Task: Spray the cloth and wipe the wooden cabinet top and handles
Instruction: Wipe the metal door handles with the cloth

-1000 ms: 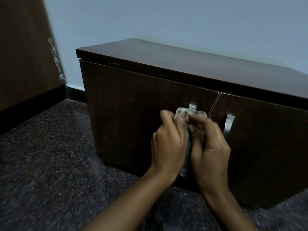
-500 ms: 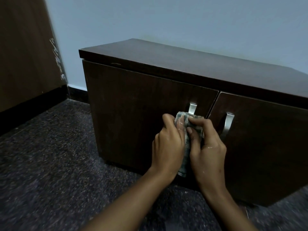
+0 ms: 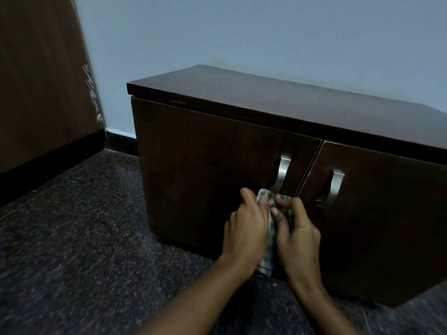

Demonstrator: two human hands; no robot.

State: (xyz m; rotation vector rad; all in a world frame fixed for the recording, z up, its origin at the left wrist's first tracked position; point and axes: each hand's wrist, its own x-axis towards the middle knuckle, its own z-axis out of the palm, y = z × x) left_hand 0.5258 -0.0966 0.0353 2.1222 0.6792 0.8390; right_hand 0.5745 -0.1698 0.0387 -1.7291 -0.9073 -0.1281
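A low dark wooden cabinet [image 3: 217, 146] with two doors stands against the wall, its top [image 3: 278, 97] bare. Each door carries a curved metal handle: the left handle [image 3: 282, 172] and the right handle [image 3: 336, 187]. A grey patterned cloth [image 3: 268, 259] is pinched between my left hand [image 3: 246, 226] and my right hand [image 3: 297, 233], just below the lower end of the left handle. The cloth's upper edge touches the handle's foot; most of the handle shows bare above my fingers. No spray bottle is in view.
Dark speckled carpet [image 3: 84, 238] covers the floor in front and to the left. A brown wooden panel or door [image 3: 41, 81] with a black skirting stands at the left. A pale blue wall [image 3: 242, 32] rises behind the cabinet.
Both hands slid the cloth down the left handle, from covering its upper part to its lower end. The view has shifted so the cabinet sits further right and lower.
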